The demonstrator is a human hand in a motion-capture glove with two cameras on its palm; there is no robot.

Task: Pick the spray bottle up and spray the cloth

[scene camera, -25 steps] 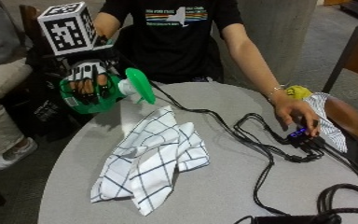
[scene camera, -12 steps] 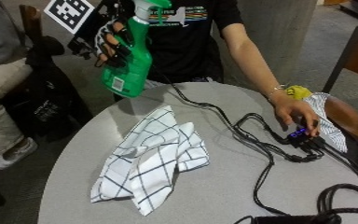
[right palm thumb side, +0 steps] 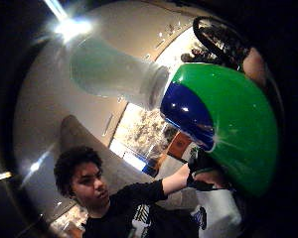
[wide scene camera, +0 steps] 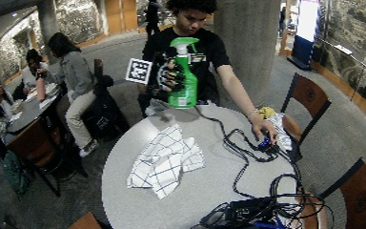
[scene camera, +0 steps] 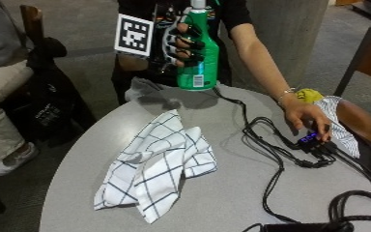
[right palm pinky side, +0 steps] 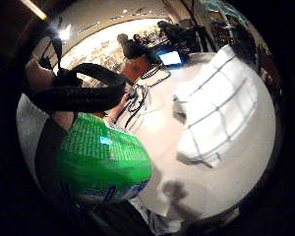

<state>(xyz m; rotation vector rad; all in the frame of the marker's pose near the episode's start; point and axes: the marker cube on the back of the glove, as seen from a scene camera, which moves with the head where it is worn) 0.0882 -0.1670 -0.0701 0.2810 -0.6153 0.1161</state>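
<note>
At the left of the round tabletop [scene camera: 249, 193], the checked cloth [scene camera: 160, 169] is lying crumpled and spread flat, with nothing touching it. Up and to the right of it, beyond the far rim, the gloved right hand [scene camera: 178, 44] is holding the green spray bottle [scene camera: 198, 53] upright in the air, well clear of the surface. The grip is wrapping the bottle's body, fingers curled around its front; the wide outside view is showing the white trigger head [wide scene camera: 183, 44] sitting above the hand, with no finger visibly on the trigger. From the palm, the bottle's green wall [right palm pinky side: 101, 162] is filling the near side while the cloth [right palm pinky side: 221, 108] is lying below and off to one side on the tabletop.

Further right, black cables [scene camera: 269, 150] are snaking across the tabletop, and the person's bare hand [scene camera: 307, 118] is resting at a small lit device [scene camera: 309, 140] near the right edge.

As to progress, the pick-up is looking done: the bottle is lifted and held. The spraying is still to do. The nozzle is seeming not yet aimed at the cloth, so the bottle will probably need bringing over and tilting toward the cloth before the trigger gets squeezed.
</note>
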